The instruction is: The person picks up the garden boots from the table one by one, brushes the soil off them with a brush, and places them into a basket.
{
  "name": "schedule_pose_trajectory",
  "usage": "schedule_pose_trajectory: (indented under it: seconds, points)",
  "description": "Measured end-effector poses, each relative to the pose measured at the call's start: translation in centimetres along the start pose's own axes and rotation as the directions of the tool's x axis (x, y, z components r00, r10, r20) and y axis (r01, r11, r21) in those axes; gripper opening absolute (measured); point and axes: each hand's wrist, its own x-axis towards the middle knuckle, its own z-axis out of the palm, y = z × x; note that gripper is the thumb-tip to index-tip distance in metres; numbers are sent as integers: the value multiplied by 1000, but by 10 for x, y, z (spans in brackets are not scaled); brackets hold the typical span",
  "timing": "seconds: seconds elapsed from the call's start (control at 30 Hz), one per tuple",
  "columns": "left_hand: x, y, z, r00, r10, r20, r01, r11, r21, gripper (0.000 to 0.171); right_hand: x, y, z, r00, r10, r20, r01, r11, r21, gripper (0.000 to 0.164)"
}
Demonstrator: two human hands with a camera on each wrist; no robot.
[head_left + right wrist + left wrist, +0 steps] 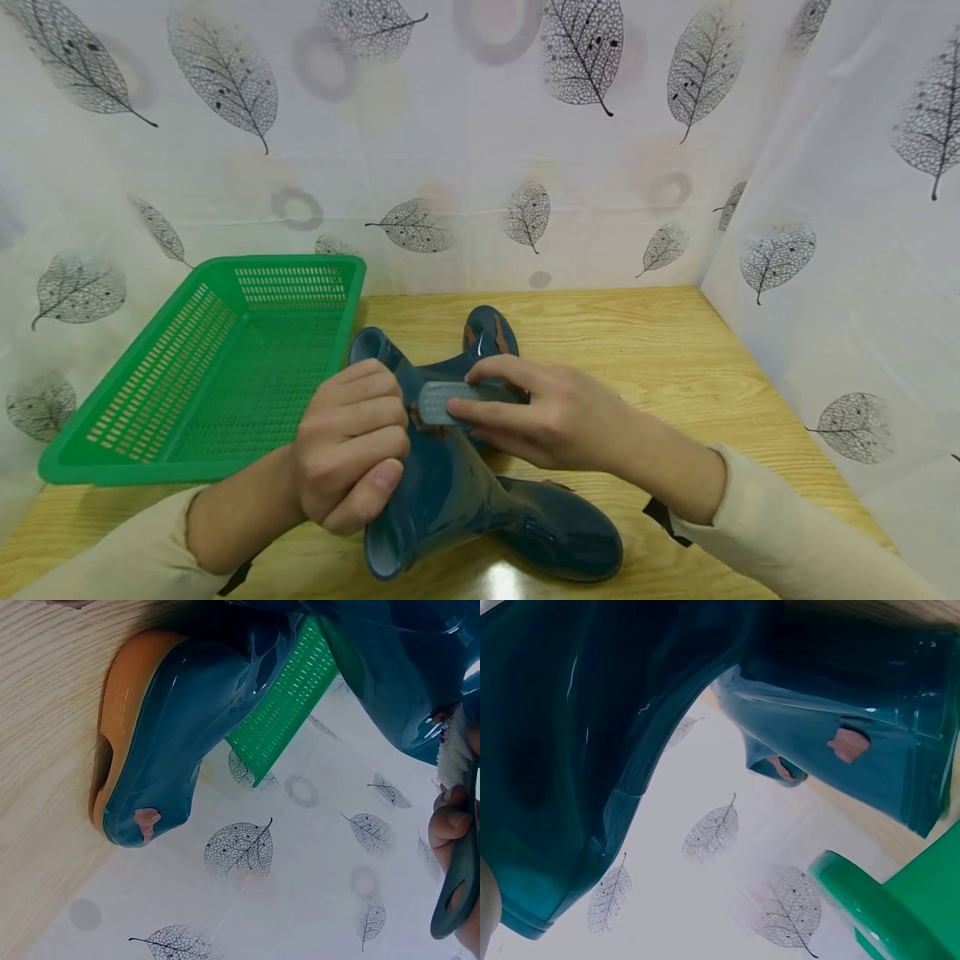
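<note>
Gripping brush with right fingers, boot with left fingers, wood-grain table, leaf-print curtain behind

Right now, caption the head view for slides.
Beside a green basket, the left hand grips a blue boot; the right hand holds a brush against it.

Left hand: gripped the near boot at its opening
Right hand: held the brush against that boot's shaft
Near boot: pointed its foot to the right
Far boot: showed reddish-brown patches on its foot, beyond the right hand
Basket: green, stood on the counter's left
Sheet: hung behind, white with dark leaf prints
</note>
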Motion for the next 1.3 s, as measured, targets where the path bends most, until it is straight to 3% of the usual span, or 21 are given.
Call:
schedule_pose_trajectory:
  seconds: [0.27, 0.53, 0.9, 1.3]
  points:
    - [0, 1, -1, 1000, -5, 9, 5, 1000, 6, 43, -2, 1, -3, 1000, -8, 3, 8, 1000, -2, 28]
    - [-2, 1, -1, 1000, -17, 19, 17, 1000, 8, 43, -1, 1, -6, 999, 36, -40, -37, 999, -15, 28]
    - [-5, 0, -1, 1000, -16, 18, 16, 1000, 12, 41, 7, -2, 5, 999, 0, -35, 1, 1000, 18, 27]
    - [-2, 1, -2, 1000, -11, 12, 11, 1000, 10, 43, 3, -2, -1, 1000, -23, -18, 23, 999, -34, 26]
